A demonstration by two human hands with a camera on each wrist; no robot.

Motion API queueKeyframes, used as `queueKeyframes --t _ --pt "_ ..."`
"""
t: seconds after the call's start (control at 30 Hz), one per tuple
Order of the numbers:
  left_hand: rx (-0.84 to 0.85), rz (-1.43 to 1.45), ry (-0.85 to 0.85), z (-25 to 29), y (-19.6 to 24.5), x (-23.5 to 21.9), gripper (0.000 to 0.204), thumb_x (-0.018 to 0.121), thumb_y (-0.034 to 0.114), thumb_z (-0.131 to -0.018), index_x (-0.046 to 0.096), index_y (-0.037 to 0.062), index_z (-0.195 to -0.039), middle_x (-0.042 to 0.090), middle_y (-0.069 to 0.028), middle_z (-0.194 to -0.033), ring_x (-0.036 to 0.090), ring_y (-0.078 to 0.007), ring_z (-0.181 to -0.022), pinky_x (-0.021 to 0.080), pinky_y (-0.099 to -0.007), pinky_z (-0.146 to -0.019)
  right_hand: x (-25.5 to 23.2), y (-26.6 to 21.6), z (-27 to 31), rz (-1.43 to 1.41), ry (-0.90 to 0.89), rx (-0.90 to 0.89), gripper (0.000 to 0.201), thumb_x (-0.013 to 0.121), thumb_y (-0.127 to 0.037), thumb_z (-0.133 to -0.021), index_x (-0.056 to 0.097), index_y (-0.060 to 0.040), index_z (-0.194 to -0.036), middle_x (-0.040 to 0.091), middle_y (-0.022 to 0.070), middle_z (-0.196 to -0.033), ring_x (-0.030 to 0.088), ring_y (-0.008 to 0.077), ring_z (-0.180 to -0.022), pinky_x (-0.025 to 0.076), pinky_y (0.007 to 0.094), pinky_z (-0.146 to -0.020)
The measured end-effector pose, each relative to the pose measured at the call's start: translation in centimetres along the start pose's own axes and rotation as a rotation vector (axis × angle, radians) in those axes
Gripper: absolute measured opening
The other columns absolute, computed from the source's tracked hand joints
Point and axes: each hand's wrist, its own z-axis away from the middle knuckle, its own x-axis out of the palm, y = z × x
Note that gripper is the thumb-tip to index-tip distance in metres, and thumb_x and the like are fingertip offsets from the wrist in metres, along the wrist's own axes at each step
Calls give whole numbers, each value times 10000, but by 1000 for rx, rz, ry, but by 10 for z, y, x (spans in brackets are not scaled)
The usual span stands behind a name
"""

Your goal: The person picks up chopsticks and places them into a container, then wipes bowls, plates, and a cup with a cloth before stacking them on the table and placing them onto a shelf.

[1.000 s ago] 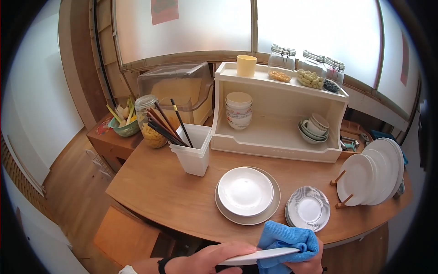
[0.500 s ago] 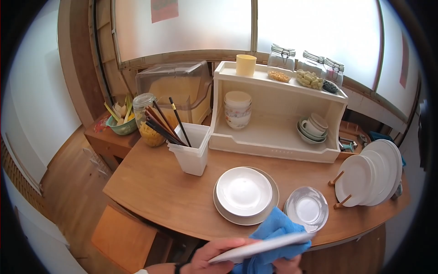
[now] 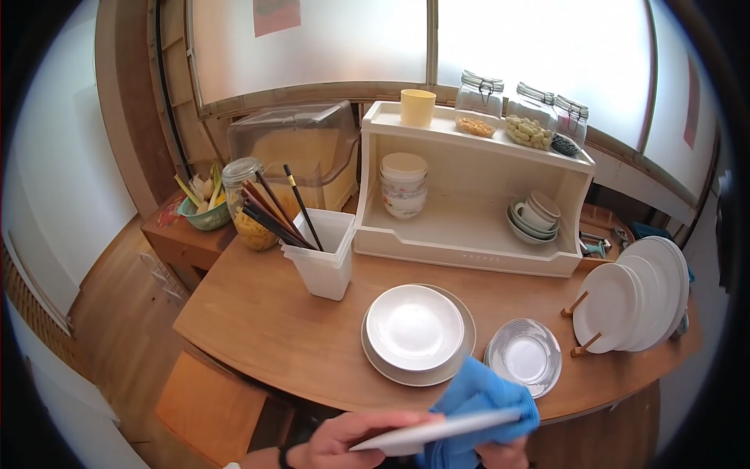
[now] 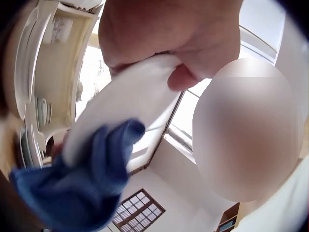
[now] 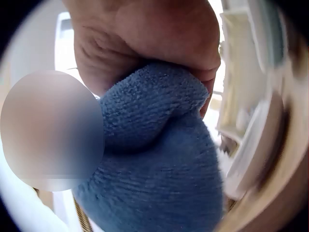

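Observation:
At the bottom of the head view, a white plate (image 3: 437,434) is tilted above the table's front edge. My left hand (image 3: 348,439) grips its left side, thumb on top; in the left wrist view the left hand (image 4: 169,38) pinches the plate (image 4: 125,96) by its rim. A blue cloth (image 3: 480,399) wraps the plate's right part, and my right hand (image 3: 504,453) holds it from below. In the right wrist view the bunched cloth (image 5: 154,145) fills the palm of the right hand (image 5: 145,38), hiding most of the fingers.
Beyond the hands lie a white plate (image 3: 415,327) on a larger one and a stack of small plates (image 3: 525,356). A rack of upright plates (image 3: 609,309) stands right. Behind are a chopstick holder (image 3: 324,262) and a cream shelf (image 3: 469,254) with bowls (image 3: 404,184).
The held plate has moved left and tilted, its right end no longer tucked into the cloth as at first. The cloth has shifted over it with the right hand. The head view has turned slightly.

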Motion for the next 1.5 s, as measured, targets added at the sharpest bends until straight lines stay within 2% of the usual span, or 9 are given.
queueKeyframes --t 0.13,0.33,0.53,0.63,0.83,0.93,1.17,1.3,1.5 --pt "41 -186 165 -3 -6 9 339 544 54 -822 611 -83 -1124 657 -265 -927 653 -355 -871 535 -435 -765 1 -1 -6 -215 -168 103 612 528 -475 -922 481 -6 -1313 551 151 -1261 562 263 -1117 422 405 -990" --pt "453 -74 285 14 -52 15 398 526 31 -891 501 5 -1288 481 -258 -1350 482 -356 -1247 377 -442 -1041 14 54 20 -330 -147 119 584 513 -422 -941 433 -9 -1347 555 135 -1271 561 253 -1136 439 393 -986" --pt "206 -299 -255 -8 -14 -20 407 536 128 -933 479 -75 -1281 562 -256 -1244 550 -346 -1170 426 -437 -984 -1 9 -1 -733 -172 439 602 459 -416 -966 366 -17 -1407 539 128 -1303 546 255 -1174 432 410 -1012" --pt "285 -201 79 2 -31 15 381 530 152 -932 516 -67 -1243 566 -252 -1238 558 -347 -1152 433 -426 -975 16 77 34 -665 302 -57 597 441 -419 -972 375 -10 -1402 519 130 -1333 535 251 -1185 417 409 -1021" --pt "154 -359 104 15 -18 -4 439 543 274 -947 511 -53 -1238 590 -235 -1186 574 -359 -1113 447 -449 -950 15 41 7 -183 -154 -33 584 455 -392 -976 383 11 -1391 502 128 -1342 534 252 -1174 405 403 -1025" --pt "206 -344 -92 2 -6 -7 518 518 395 -958 544 -60 -1203 606 -245 -1156 602 -380 -1070 476 -464 -918 5 -8 -15 -1107 -143 465 502 452 -266 -985 398 80 -1345 526 149 -1294 554 212 -1134 438 352 -978" --pt "46 -134 336 23 -32 10 592 603 344 -846 523 -111 -1215 614 -206 -1147 598 -248 -1083 471 -349 -917 72 60 22 -483 390 -157 591 569 -374 -930 391 -35 -1380 483 96 -1328 490 242 -1190 380 402 -1025" --pt "-4 -160 250 18 -17 6 577 593 353 -874 525 -104 -1220 610 -222 -1157 599 -283 -1088 473 -379 -923 31 62 18 -551 -208 192 581 617 -344 -916 406 -36 -1361 500 77 -1293 493 215 -1169 381 376 -1019" --pt "230 -323 -24 15 -19 -8 481 523 326 -946 561 -86 -1191 606 -272 -1157 603 -384 -1069 465 -467 -937 -13 -10 -41 -2 -344 -412 494 728 -93 -791 544 107 -1203 665 133 -1041 659 261 -911 509 382 -837"
